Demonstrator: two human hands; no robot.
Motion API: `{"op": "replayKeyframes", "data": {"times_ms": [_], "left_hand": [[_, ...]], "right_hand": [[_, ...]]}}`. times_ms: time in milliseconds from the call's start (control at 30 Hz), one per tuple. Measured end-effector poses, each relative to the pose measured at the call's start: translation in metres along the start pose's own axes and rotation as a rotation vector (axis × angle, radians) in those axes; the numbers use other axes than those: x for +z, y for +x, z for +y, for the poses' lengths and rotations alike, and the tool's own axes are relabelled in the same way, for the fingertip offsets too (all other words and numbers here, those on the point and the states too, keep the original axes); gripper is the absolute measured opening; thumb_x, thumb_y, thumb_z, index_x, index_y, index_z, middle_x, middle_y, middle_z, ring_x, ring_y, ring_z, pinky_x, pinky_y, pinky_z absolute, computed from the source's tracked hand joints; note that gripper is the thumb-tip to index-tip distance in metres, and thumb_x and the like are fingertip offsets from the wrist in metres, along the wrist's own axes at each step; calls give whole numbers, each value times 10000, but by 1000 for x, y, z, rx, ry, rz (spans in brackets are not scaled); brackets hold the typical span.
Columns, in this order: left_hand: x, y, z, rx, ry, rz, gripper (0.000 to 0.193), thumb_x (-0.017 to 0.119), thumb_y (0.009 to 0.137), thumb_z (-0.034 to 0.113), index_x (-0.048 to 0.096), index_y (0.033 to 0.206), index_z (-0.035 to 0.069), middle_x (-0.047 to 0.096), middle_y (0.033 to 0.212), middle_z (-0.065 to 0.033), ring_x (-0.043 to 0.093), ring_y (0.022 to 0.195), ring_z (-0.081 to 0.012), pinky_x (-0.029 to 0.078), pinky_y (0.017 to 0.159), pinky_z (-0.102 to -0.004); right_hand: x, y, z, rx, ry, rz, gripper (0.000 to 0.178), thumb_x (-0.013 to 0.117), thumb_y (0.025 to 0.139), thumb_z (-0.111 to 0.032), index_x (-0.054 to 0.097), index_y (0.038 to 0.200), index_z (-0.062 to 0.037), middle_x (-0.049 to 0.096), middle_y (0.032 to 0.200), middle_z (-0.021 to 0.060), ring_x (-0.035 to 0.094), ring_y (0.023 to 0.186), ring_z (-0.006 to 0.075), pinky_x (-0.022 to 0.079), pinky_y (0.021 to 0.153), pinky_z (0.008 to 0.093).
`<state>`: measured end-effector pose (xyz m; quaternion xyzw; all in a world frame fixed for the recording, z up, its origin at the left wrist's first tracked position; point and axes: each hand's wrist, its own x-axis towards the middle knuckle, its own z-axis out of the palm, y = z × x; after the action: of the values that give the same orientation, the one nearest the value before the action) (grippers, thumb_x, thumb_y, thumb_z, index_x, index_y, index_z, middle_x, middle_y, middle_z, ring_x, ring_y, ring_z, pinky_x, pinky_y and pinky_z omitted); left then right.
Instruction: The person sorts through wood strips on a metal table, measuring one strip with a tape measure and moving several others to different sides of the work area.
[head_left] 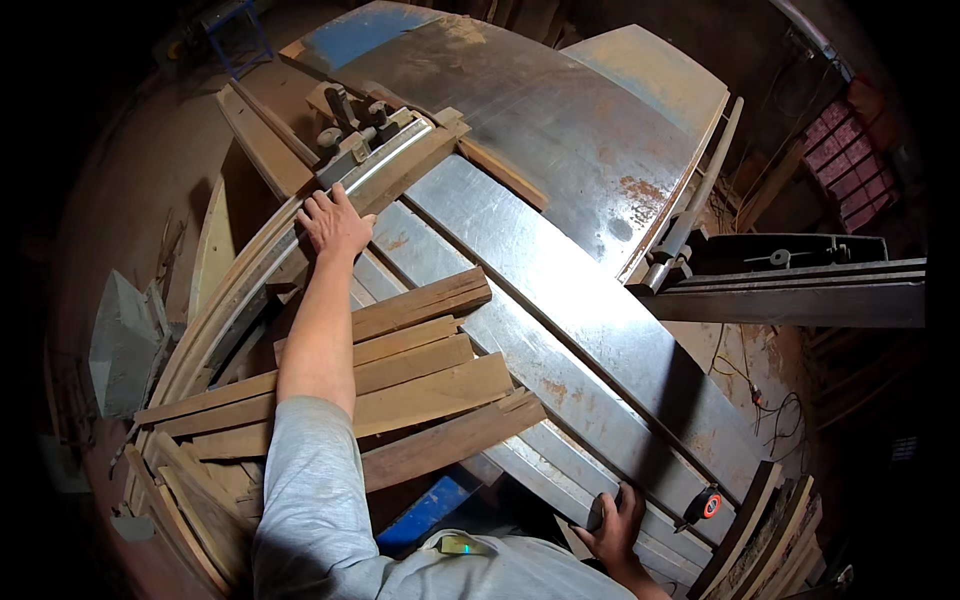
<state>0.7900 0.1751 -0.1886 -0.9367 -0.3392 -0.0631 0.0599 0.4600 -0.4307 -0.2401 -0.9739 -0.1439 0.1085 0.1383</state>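
Observation:
My left arm reaches across several wooden boards (430, 395). At its end my left hand (337, 222) lies on a long pale rail (385, 155) at the left of the metal machine table (560, 330). Its fingers are stretched over the rail, with the thumb out to the side. My right hand (618, 528) rests at the table's near edge, fingers apart, with no object visible in it. A black and orange tape measure (708, 503) sits on the metal surface, to the right of that hand.
Farther off stands a large worn panel (520, 90) with a blue corner. Clamp-like metal fittings (350, 130) sit by the rail's far end. A long beam (790, 300) juts out at right. Upright boards (755, 540) stand at the near right corner. Cables (750, 385) lie on the floor.

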Motion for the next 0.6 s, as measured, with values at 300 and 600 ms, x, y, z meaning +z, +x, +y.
{"op": "replayKeyframes", "data": {"times_ms": [300,600], "left_hand": [[-2,-2,0,-10,10,-18,935,782,841,554,397,1539,65,452,1491,-246,390,1410,-385,221,1181,-562],[6,-11,-17,90,22,40,916,752,877,538,369,1568,74,423,1534,-238,355,1438,-409,228,1189,-579]], "right_hand": [[5,1,2,19,26,0,820,1006,539,-400,616,1201,-112,413,1454,252,393,1347,467,378,1119,565],[7,-1,10,-36,45,57,841,1013,524,-361,608,1208,-86,399,1467,272,384,1352,474,374,1111,586]]}}
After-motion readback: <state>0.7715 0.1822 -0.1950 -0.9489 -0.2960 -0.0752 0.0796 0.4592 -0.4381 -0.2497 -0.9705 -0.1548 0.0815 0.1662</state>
